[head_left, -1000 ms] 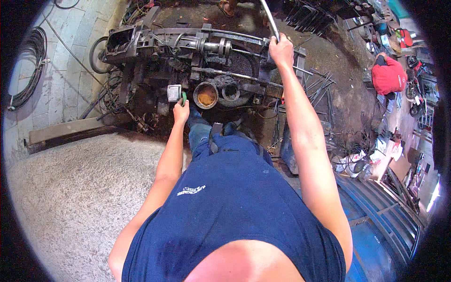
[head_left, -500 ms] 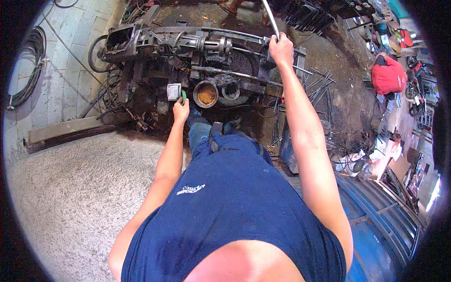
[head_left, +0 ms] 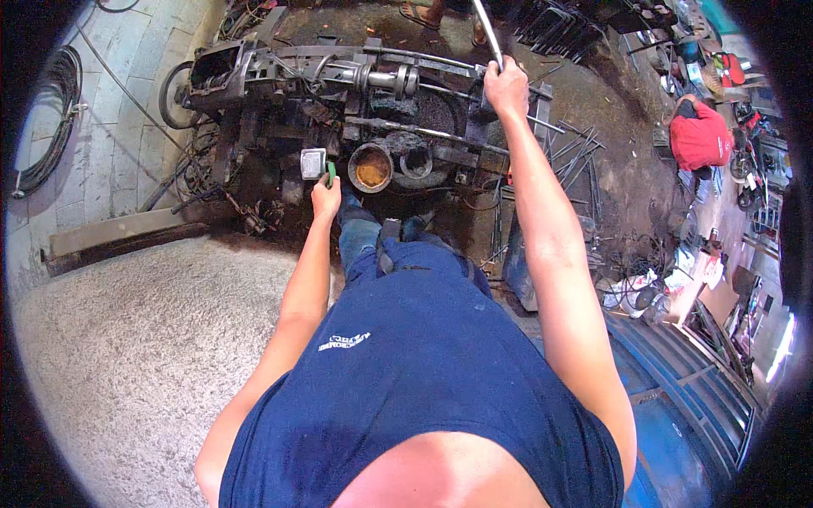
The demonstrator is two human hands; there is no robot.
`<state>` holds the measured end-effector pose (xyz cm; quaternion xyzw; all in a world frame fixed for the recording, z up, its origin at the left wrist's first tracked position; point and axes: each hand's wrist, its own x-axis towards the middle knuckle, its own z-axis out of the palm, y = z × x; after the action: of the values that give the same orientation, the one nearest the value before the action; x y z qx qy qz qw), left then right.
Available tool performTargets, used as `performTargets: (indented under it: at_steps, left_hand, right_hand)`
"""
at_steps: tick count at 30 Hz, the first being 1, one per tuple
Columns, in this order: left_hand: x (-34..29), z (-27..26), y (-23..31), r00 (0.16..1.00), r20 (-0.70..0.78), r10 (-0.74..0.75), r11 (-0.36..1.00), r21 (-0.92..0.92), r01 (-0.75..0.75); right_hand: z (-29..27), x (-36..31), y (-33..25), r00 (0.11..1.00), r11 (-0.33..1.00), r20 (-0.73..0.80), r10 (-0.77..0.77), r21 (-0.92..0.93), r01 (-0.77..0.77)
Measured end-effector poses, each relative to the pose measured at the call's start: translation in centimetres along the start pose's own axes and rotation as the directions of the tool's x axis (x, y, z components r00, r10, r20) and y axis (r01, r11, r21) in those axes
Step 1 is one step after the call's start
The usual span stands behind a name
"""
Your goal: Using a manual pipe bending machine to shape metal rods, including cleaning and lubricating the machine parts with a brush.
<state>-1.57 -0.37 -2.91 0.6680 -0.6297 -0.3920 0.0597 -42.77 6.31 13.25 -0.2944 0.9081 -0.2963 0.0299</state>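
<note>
My right hand [head_left: 507, 89] is closed around a slim bright metal rod [head_left: 487, 32], which slants up past the top edge of the picture. Below that hand lies the right end of a dark, greasy machine [head_left: 339, 85] with long steel bars and a shiny cylindrical part [head_left: 391, 80]. My left hand [head_left: 325, 200] has its fingers closed on a small green handle-like piece [head_left: 331, 174]. This piece sits beside a pale grey square box [head_left: 313, 163] at the machine's near side. Just right of it is a round cup [head_left: 371, 169] with yellowish-brown contents, next to a darker ring-shaped opening [head_left: 416, 162].
Loose thin rods [head_left: 580, 161] lie on the floor at the right, with more bent rods [head_left: 555, 30] beyond. A person in red [head_left: 700, 135] is low down at the far right. Another person's sandaled foot [head_left: 421, 15] shows behind the machine. Coiled cable [head_left: 58, 118] hangs at left.
The sandaled foot behind the machine has shifted slightly and shows more fully. Both my hands keep their grips and nearly the same places.
</note>
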Motion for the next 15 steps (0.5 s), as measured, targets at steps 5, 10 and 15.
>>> performTargets:
  at_steps: [5, 10, 15]
  left_hand:
    - [-0.09, -0.08, 0.02, 1.000, 0.003, 0.016, 1.000, -0.017, -0.016]
    - [-0.15, -0.17, 0.14, 1.000, 0.004, 0.014, 1.000, 0.000, -0.014]
    - [-0.14, -0.10, 0.11, 1.000, 0.003, 0.002, 1.000, -0.014, -0.002]
  right_hand:
    - [-0.10, -0.03, 0.26, 1.000, 1.000, 0.006, 0.012, -0.008, -0.012]
    - [-0.03, 0.13, 0.41, 1.000, 1.000, 0.007, 0.004, -0.006, -0.004]
    - [0.23, 0.24, 0.28, 0.999, 0.999, 0.013, 0.041, -0.014, -0.041]
